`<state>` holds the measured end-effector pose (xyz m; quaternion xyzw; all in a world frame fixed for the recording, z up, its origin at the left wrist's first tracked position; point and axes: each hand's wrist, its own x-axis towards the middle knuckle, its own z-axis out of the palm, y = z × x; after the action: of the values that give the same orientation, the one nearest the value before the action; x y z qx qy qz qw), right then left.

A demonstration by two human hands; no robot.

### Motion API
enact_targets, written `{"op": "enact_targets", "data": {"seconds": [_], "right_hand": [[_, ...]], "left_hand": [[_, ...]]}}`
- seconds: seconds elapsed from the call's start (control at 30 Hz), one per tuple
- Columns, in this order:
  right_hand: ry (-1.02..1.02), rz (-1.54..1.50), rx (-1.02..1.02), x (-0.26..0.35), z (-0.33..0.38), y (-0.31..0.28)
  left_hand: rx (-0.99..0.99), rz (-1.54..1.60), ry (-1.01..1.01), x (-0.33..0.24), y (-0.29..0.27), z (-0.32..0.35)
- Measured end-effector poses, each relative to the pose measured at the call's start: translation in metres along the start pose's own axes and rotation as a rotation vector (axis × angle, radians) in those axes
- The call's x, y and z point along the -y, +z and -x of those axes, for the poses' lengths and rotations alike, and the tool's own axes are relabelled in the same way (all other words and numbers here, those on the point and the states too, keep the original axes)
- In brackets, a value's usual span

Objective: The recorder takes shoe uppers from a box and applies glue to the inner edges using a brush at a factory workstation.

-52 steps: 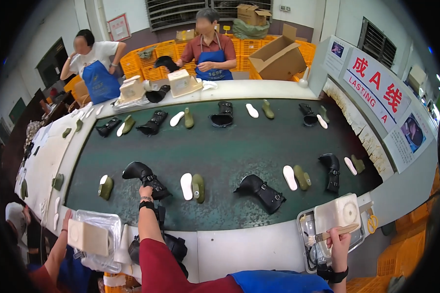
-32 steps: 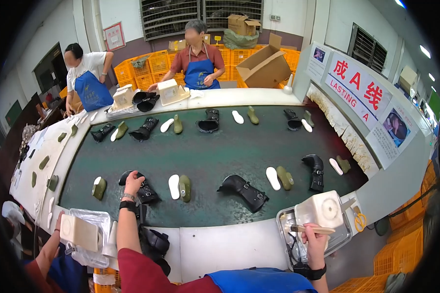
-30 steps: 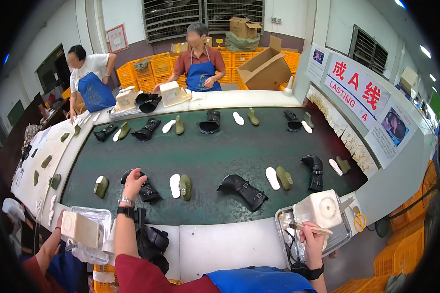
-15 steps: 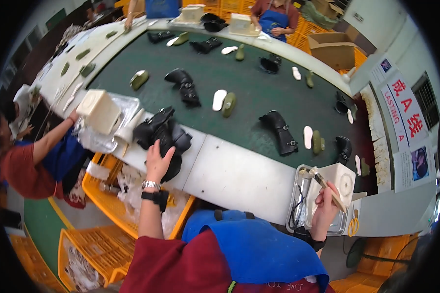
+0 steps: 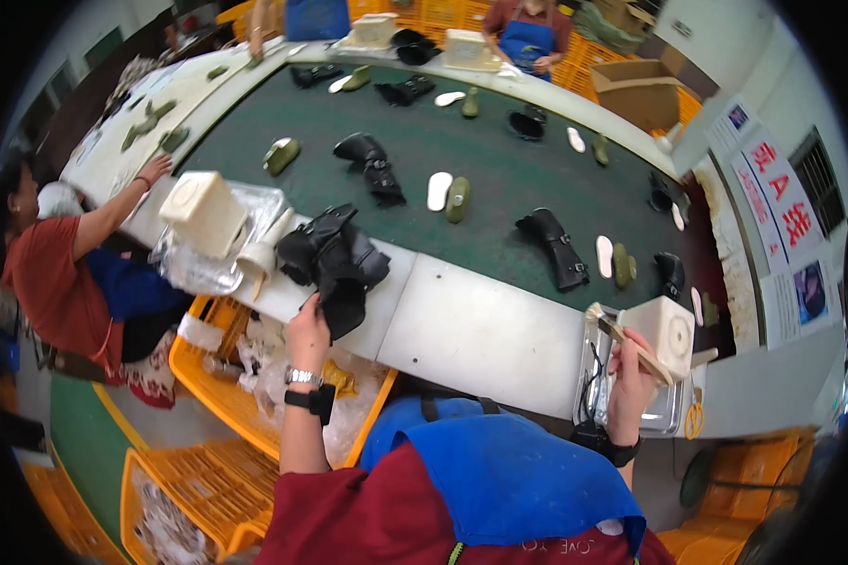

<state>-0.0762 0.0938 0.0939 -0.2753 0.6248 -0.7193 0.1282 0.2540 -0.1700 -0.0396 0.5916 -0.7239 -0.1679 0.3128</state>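
At the white table edge, my left hand (image 5: 308, 337) grips the open end of a black boot (image 5: 345, 299); its fingertips are partly hidden. That boot lies against other black boots (image 5: 322, 234) in a heap. Over on the right, my right hand (image 5: 631, 377) holds a brush (image 5: 656, 367) by its wooden handle, pale bristles pointing up and left. Beneath and beside the brush are a metal tray (image 5: 585, 377) and an off-white plastic container (image 5: 666, 331).
A green belt (image 5: 292, 202) carries black boots, white insoles (image 5: 439, 191) and olive shoe lasts (image 5: 458, 200). Orange crates (image 5: 190, 363) stand below at left. Scissors (image 5: 694, 419) with orange handles hang near the right tray. A co-worker (image 5: 52, 264) reaches over the table at left.
My left hand has shifted from the top of the boot heap down to the near boot's open end. My right hand still holds the brush. The co-worker's arm at left reaches farther out.
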Motion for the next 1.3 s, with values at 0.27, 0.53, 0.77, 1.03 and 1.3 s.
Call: {"op": "enact_targets", "data": {"seconds": [0.27,0.53,0.77,1.03,1.3], "right_hand": [[-0.035,0.014,0.085,-0.003,-0.020,0.021],[-0.295,0.206,0.558,0.012,-0.018,0.081],[-0.122,0.317,0.493,0.007,-0.005,0.068],[0.104,0.007,0.223,-0.019,-0.015,0.088],[0.086,-0.052,0.196,-0.045,-0.007,0.122]], "left_hand": [[-0.120,0.157,0.476,-0.105,-0.083,-0.013],[0.734,0.290,0.782,-0.188,-0.058,0.003],[1.002,0.766,0.557,-0.193,-0.038,-0.006],[0.651,0.862,0.655,-0.177,0.008,0.016],[0.085,0.667,0.702,-0.176,0.027,0.024]]}}
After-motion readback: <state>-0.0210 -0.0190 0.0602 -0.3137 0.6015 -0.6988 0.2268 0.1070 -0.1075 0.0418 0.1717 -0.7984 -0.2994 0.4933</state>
